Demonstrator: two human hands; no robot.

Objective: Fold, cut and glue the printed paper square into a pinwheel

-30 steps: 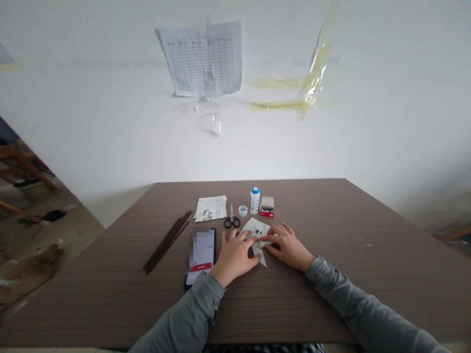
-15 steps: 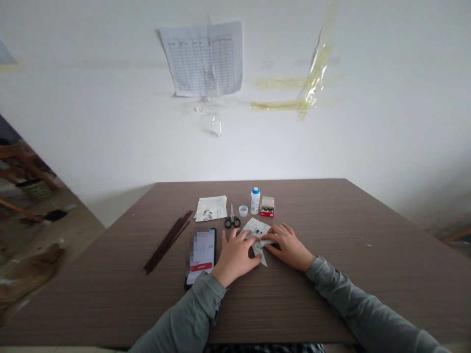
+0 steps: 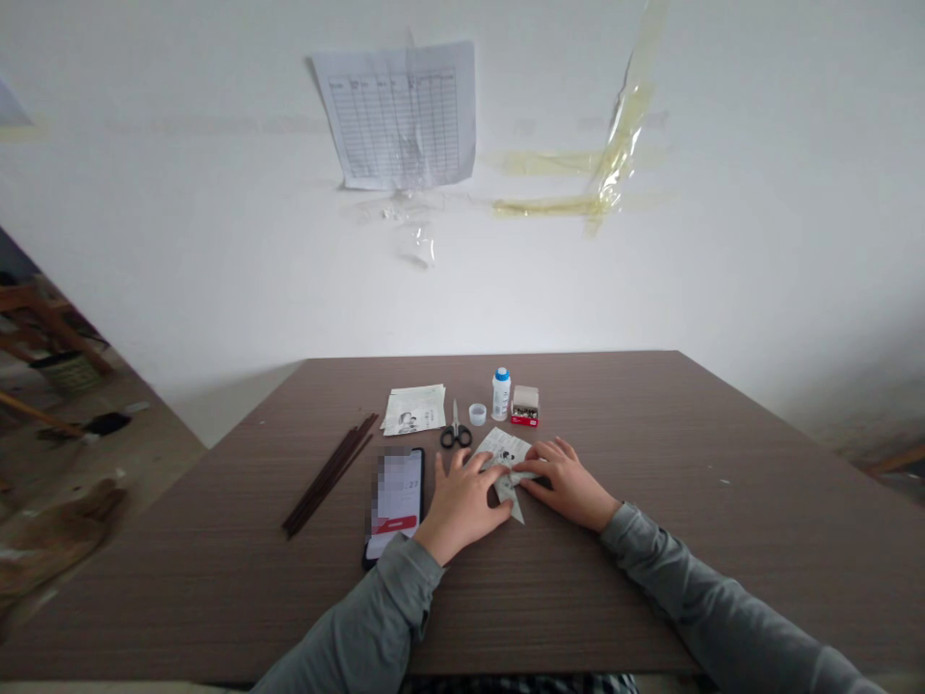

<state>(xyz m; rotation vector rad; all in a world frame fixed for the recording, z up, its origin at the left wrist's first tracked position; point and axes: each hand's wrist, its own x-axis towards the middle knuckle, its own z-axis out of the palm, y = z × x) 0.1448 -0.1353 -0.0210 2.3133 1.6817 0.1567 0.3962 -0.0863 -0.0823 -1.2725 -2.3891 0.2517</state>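
Observation:
A printed sheet of paper (image 3: 506,445), folded with a pointed lower corner, lies on the table under both hands. My left hand (image 3: 462,501) rests over its left side with fingers spread, index fingertip pressing near the middle fold. From the right, my right hand (image 3: 570,485) has thumb and fingers closed on the folded edge. The fingers of both hands hide part of the fold. Just beyond the left fingertips are black-handled scissors (image 3: 456,437), blades pointing away. A phone (image 3: 396,487) lies left of my left wrist, partly covered by the sleeve.
Behind the paper stand a small clear cup (image 3: 478,414), a white bottle with a blue cap (image 3: 501,395) and an open red box (image 3: 525,409) of small metal pieces. Stacked printed papers (image 3: 414,411) and thin dark brown sticks (image 3: 329,479) lie to the left. A wall borders the table (image 3: 723,540).
Both hands and the paper hold practically the same position. Digits on the phone screen have changed.

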